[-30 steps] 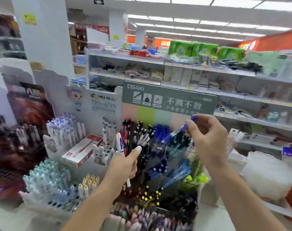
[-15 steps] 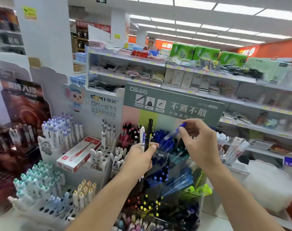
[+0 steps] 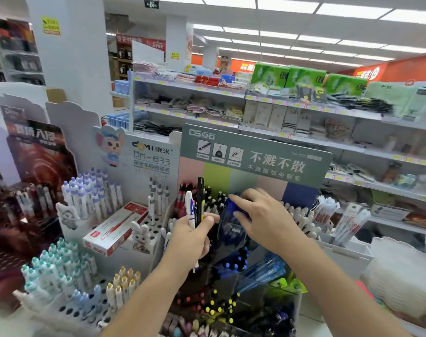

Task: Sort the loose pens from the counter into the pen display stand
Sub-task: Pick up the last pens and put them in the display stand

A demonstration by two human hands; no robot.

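Reaching: right hand (image 3: 265,220) is lowering over the blue pens (image 3: 234,207) in the pen display stand (image 3: 255,161); whether its grip is holding a pen, I cannot tell.
Left hand (image 3: 192,237): grip is clamping on a white pen (image 3: 190,210) and black pen (image 3: 200,198).
Risk: pens sticking up above the left grip may be snagging neighbouring red pens (image 3: 182,193).

Red pen box (image 3: 116,228); green tissue packs (image 3: 306,77) up top.

Blue pen (image 3: 234,206) mostly hidden under right hand (image 3: 263,220); white pen (image 3: 190,212) lower end behind left hand (image 3: 192,237) fingers
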